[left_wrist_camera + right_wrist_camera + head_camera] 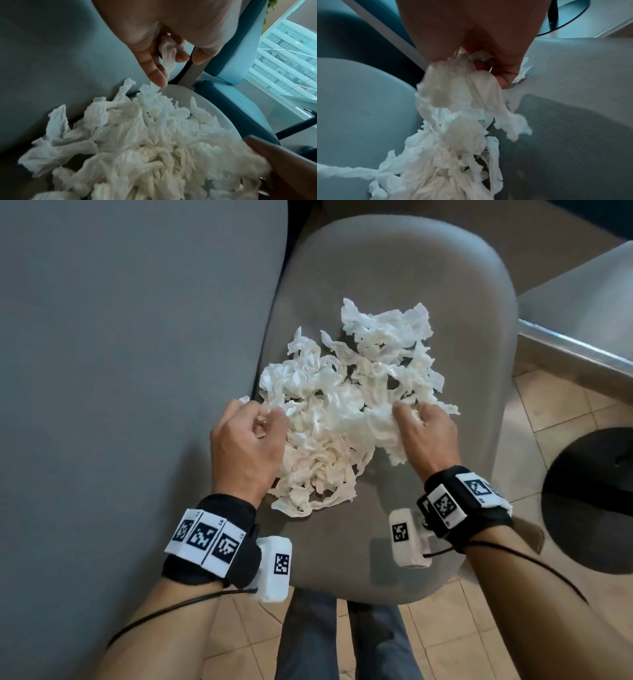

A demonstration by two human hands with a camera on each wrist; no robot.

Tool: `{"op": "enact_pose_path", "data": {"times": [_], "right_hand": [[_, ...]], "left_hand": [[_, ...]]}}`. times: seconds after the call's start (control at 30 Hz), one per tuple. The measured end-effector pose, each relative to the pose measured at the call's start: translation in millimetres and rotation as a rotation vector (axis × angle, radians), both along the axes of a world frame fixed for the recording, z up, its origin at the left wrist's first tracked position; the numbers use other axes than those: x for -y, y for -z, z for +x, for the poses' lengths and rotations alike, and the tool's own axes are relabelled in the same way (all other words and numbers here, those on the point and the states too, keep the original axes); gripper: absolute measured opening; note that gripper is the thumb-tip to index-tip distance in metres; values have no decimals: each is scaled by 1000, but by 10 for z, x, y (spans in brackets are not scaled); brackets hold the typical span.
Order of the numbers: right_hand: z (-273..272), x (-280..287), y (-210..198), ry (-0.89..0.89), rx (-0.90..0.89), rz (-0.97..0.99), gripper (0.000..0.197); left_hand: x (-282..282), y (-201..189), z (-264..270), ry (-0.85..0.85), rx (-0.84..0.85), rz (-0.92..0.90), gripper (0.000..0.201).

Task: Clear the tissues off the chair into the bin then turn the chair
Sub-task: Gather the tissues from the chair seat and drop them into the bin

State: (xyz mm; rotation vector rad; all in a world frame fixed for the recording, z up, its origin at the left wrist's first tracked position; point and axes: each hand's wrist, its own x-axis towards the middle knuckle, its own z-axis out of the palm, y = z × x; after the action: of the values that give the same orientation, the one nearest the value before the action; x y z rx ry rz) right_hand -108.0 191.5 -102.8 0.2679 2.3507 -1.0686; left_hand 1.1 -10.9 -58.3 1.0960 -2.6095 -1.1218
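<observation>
A heap of crumpled white tissues (346,405) lies on the grey seat of the chair (387,265). My left hand (250,436) is at the heap's left edge, its fingers curled round a strip of tissue (167,54). My right hand (423,428) is at the heap's right side and grips a bunch of tissue (458,83) that trails down to the tissues (453,148) on the seat. The left wrist view shows the same tissues (137,148) spread below my left hand (161,44). No bin is in view.
A grey-blue padded backrest or sofa (120,371) stands close on the left of the chair. A round black base (592,498) sits on the tiled floor (561,405) at right. A metal-edged surface (575,337) is at upper right. My legs (342,642) are below the seat's front edge.
</observation>
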Motion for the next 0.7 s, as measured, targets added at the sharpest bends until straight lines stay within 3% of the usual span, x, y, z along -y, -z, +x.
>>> {"op": "enact_pose_path", "data": {"times": [0.1, 0.23, 0.4, 0.5, 0.63, 0.7], "right_hand": [[16, -36, 32, -24, -21, 28, 37], [-10, 6, 82, -20, 19, 20, 28], [-30, 75, 156, -111, 170, -7, 42], [10, 102, 190, -210, 246, 69, 55], [95, 76, 261, -252, 228, 193, 43], [130, 45, 224, -188, 210, 146, 25]], "left_hand": [[86, 16, -71, -6, 36, -94, 36], [158, 184, -297, 102, 183, -87, 8], [124, 432, -524, 196, 459, -54, 50], [111, 534, -508, 254, 572, -79, 45], [98, 444, -437, 200, 476, -63, 17], [82, 360, -384, 132, 391, -53, 24]]}}
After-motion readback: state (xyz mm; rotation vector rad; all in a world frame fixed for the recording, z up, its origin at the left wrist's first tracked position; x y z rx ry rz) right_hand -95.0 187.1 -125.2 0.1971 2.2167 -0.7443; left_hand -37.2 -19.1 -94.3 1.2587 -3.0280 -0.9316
